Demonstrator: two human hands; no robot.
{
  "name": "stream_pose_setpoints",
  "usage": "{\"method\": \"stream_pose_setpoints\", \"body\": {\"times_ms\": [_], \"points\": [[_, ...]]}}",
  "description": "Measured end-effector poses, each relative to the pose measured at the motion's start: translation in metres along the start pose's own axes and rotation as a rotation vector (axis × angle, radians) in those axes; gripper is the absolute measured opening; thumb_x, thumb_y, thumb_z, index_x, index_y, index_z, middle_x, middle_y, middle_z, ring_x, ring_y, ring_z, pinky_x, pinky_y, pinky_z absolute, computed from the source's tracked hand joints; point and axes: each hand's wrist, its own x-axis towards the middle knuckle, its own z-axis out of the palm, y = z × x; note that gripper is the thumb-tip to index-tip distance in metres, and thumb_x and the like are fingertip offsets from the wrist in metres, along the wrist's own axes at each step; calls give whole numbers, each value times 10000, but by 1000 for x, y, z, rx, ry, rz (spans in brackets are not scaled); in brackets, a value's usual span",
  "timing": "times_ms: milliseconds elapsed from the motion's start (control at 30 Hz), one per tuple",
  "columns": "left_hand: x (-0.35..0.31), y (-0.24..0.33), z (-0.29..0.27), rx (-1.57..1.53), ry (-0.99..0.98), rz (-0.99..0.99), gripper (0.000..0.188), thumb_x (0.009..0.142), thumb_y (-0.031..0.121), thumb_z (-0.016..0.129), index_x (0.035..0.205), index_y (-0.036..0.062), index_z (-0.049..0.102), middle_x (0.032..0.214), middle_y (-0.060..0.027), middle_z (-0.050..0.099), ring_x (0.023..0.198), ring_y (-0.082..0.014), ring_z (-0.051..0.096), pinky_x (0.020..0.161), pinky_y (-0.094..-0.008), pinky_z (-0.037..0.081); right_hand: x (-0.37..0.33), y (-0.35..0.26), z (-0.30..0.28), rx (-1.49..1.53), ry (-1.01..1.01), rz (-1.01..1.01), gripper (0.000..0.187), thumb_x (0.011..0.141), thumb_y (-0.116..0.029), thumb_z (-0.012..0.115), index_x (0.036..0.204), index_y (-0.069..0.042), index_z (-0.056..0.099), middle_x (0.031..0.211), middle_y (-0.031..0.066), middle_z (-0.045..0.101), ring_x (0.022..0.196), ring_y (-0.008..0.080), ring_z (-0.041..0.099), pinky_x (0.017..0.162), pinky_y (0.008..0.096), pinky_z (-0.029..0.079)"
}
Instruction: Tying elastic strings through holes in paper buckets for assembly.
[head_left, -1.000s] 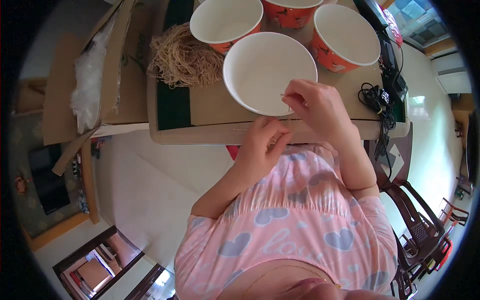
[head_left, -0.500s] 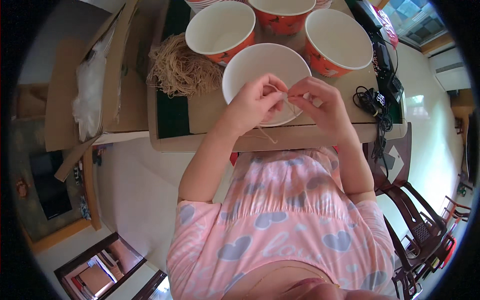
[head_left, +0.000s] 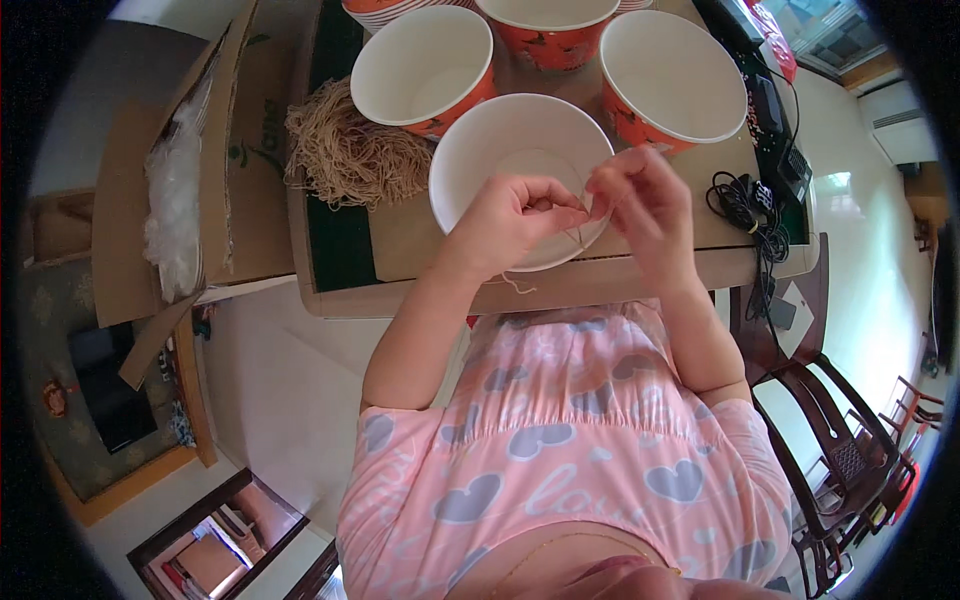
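Observation:
My left hand (head_left: 515, 222) is closed in a pinch on a thin tan string (head_left: 517, 286), whose loose tail dangles below that hand by the table's front edge. Touching its fingertips are those of my right hand (head_left: 645, 205), drawn together on the same string and a little blurred. A thin bit of the strand shows between and just below the fingers. Both hands are over the near side of a white paper bucket (head_left: 480, 150), its inside facing up. Left of this bucket lies a loose heap of tan string (head_left: 355, 150).
Orange-and-white paper buckets stand behind: one left (head_left: 425, 65), one right (head_left: 672, 75), another at the back (head_left: 555, 40). Stacked buckets (head_left: 405, 12) sit at the far left. Black cables (head_left: 750, 205) lie on the table's right side. An open cardboard box (head_left: 255, 190) stands left.
My right fingers have shifted slightly and are now blurred. The left fingertips have tipped a little lower. The string's tail has swung left and curls. The whole view has shifted slightly.

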Motion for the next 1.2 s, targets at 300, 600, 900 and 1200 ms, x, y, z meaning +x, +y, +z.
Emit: {"method": "stream_pose_setpoints", "body": {"times_ms": [300,600,900,1200], "points": [[3,-6,-2,-15,19,-7,90,870,31,658,938,-24,681,896,-25,680,837,-72,603,776,-218,483,12,-28,-12,-302,-234,-27,177,849,-6,638,1026,-21,635,919,0,612,779,61,542,645,198,415],[-3,-6,1,-2,93,78,84,856,31,683,938,18,675,799,26,613,729,-37,533,658,-209,439,18,-22,-10,-450,-248,-56,44,850,-16,652,873,-6,617,814,0,577,724,56,500,616,203,381],[-21,-1,2,654,160,534,177,766,11,691,934,64,701,735,-61,487,620,-202,521,574,-330,438,19,-17,-7,-393,-210,-94,36,860,-14,630,882,9,613,818,11,586,712,82,499,631,229,412],[-18,2,9,1182,291,632,188,798,0,650,963,90,650,785,-86,520,662,-223,575,594,-322,486,12,-9,2,-512,-171,-221,74,839,-45,659,891,0,631,825,58,582,709,138,557,604,258,445]]}}
